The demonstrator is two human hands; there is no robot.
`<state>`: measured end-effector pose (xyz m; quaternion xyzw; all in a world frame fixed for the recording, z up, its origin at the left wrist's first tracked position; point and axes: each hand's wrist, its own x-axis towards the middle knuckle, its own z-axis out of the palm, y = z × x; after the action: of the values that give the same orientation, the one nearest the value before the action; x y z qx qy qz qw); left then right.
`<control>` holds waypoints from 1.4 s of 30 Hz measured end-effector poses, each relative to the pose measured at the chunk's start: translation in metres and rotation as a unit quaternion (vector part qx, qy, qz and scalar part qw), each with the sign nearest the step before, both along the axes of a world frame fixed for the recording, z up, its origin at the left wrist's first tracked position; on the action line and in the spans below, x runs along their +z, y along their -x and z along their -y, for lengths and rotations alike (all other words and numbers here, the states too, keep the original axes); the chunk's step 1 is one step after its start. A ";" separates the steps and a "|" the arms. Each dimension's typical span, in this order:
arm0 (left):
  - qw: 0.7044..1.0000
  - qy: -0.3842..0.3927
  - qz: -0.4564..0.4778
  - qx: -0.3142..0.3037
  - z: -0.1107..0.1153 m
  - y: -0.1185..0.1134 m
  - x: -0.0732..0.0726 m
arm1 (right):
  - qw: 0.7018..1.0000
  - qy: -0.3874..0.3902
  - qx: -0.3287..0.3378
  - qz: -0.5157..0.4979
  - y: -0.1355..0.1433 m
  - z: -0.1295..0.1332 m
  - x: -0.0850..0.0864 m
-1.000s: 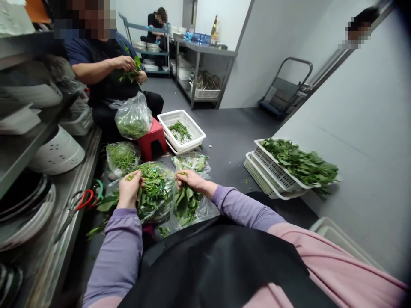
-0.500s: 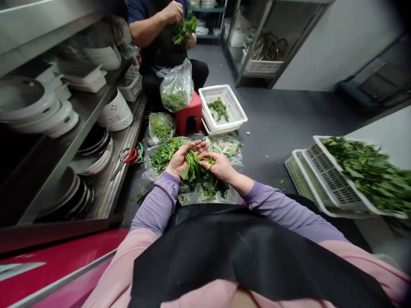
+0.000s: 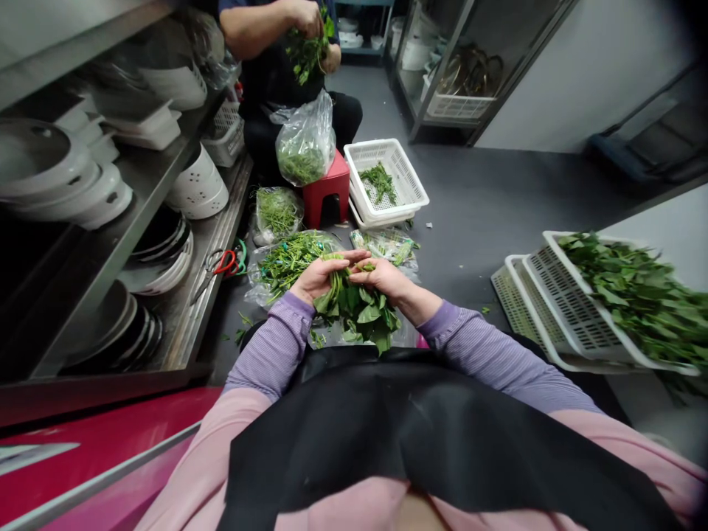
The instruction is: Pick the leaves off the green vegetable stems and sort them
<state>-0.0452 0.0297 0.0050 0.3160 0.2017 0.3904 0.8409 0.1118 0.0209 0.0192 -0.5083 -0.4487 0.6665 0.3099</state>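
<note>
A bunch of leafy greens (image 3: 365,310) hangs between my hands, its leaves pointing down towards my black apron. My left hand (image 3: 326,276) is wrapped round the stems on the left side. From the right, my right hand (image 3: 381,277) pinches the stems of more of the greens, its fingertips close to those of my left hand. Beyond my left hand lies a pile of cut green stems (image 3: 293,258) on clear plastic. Just past my right hand is a plastic bag (image 3: 390,245) with some green bits on it.
White baskets (image 3: 575,317) piled with leafy greens stand at my right. Ahead are a white basket (image 3: 409,173) with a few greens and a red stool (image 3: 326,195) bearing a bagged bunch. Red-handled scissors (image 3: 224,263) lie on the left shelf's edge. A co-worker (image 3: 259,44) sits opposite, holding greens.
My hands have come closer together, and the right one has moved a little left. More leaves now hang below them. The co-worker's hand and greens have shifted slightly.
</note>
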 end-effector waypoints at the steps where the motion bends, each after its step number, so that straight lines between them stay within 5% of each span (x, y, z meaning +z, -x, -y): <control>1: 1.000 0.002 -0.015 0.003 0.000 -0.001 0.000 | 1.000 0.017 -0.011 -0.021 -0.002 0.000 -0.002; 11: 0.980 -0.029 -0.173 0.097 0.000 -0.010 -0.008 | 0.998 0.004 -0.066 -0.019 -0.009 -0.002 -0.014; 18: 0.964 -0.036 -0.212 0.154 0.000 -0.011 -0.009 | 0.997 0.037 0.018 -0.059 -0.019 -0.007 -0.010; 30: 0.951 0.004 -0.235 0.202 0.001 -0.016 -0.011 | 0.975 -0.155 -0.013 0.156 -0.011 -0.002 -0.024; 33: 0.955 0.014 -0.234 0.183 0.002 -0.016 -0.009 | 0.965 -0.178 -0.028 0.189 -0.014 -0.007 -0.026; 42: 0.982 0.054 -0.170 0.067 -0.006 -0.006 -0.009 | 0.992 -0.077 0.027 0.095 -0.028 -0.022 -0.015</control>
<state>-0.0389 0.0362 -0.0036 0.3179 0.3828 0.3755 0.7819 0.1393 0.0430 0.0037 -0.5318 -0.5395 0.5867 0.2863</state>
